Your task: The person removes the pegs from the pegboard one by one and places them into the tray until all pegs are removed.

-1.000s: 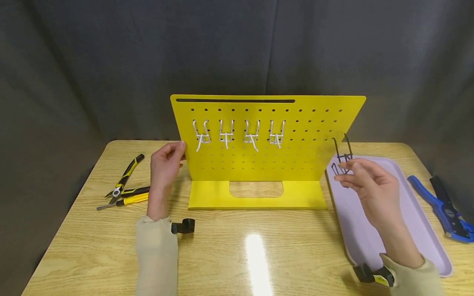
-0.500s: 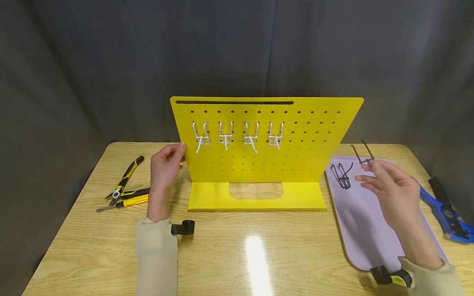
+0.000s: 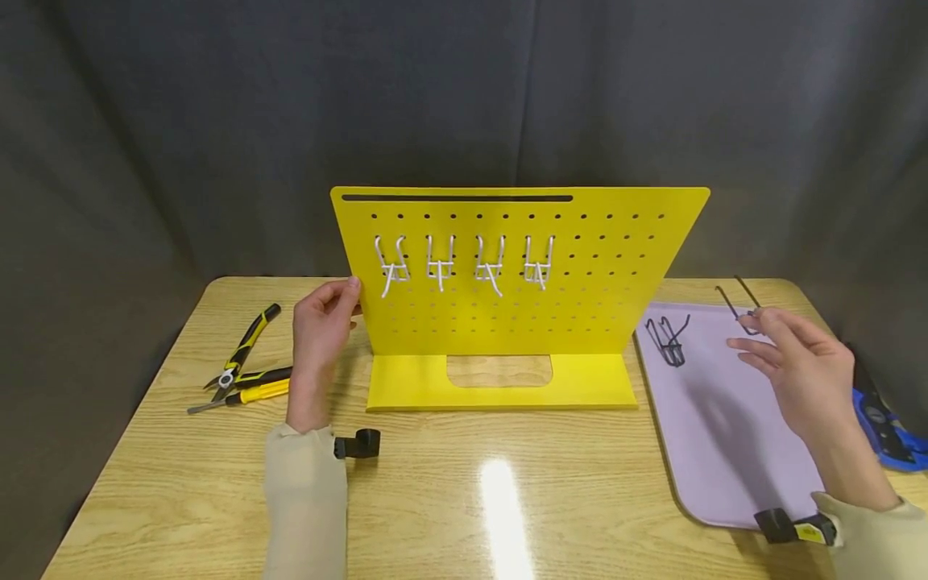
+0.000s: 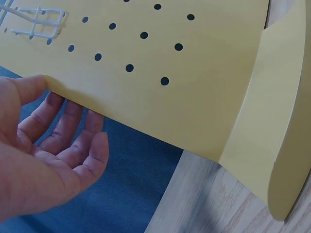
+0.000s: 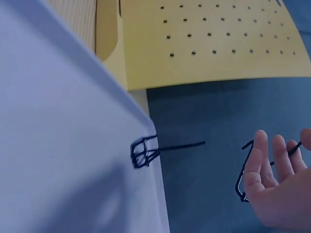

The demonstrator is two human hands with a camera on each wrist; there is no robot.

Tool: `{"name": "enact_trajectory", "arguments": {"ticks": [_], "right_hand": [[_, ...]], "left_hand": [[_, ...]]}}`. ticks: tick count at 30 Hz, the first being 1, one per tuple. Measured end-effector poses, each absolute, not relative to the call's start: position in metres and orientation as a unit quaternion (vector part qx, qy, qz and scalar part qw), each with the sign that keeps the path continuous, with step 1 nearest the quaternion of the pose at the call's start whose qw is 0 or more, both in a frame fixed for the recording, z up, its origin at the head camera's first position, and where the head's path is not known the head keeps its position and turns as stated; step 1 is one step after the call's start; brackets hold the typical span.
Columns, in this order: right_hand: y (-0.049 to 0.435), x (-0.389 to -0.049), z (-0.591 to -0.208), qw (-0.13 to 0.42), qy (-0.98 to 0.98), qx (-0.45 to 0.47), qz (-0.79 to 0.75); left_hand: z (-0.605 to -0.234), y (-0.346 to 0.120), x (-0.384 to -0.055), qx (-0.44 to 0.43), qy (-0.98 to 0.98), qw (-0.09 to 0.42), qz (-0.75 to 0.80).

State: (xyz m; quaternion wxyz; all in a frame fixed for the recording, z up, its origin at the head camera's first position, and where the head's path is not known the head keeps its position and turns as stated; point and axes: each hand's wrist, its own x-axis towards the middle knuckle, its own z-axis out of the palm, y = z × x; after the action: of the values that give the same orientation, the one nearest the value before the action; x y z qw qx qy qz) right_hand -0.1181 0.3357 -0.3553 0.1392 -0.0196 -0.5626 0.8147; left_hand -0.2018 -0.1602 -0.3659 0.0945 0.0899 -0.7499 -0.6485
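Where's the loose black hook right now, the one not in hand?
In the head view, the loose black hook sits in the far-left corner of the lilac tray, between the yellow pegboard and the right hand.

Setting: workshop-style tabletop station, the wider room hidden from us. Evidence we note: wood-grain table (image 3: 413, 499); dark curtain (image 3: 435, 97) behind; yellow pegboard (image 3: 500, 314) with white hooks (image 3: 439, 263); pliers (image 3: 242, 353) and yellow-handled screwdriver (image 3: 257, 393), left; blue tool (image 3: 883, 427), partly hidden, right.
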Motion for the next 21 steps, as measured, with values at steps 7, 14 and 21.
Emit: {"name": "enact_trajectory", "arguments": {"ticks": [7, 14, 21], "right_hand": [[0.348, -0.125, -0.363, 0.110, -0.548, -0.063, 0.826], [0.360, -0.137, -0.373, 0.049, -0.540, -0.126, 0.831], [0.362, -0.144, -0.383, 0.033, -0.533, -0.177, 0.827]], "left_hand": [[-0.366, -0.160, -0.202, 0.090, -0.751, 0.094, -0.647], [-0.367, -0.160, -0.204, 0.084, -0.748, 0.094, -0.651], [-0.367, -0.160, -0.203, 0.085, -0.748, 0.094, -0.651]]}}
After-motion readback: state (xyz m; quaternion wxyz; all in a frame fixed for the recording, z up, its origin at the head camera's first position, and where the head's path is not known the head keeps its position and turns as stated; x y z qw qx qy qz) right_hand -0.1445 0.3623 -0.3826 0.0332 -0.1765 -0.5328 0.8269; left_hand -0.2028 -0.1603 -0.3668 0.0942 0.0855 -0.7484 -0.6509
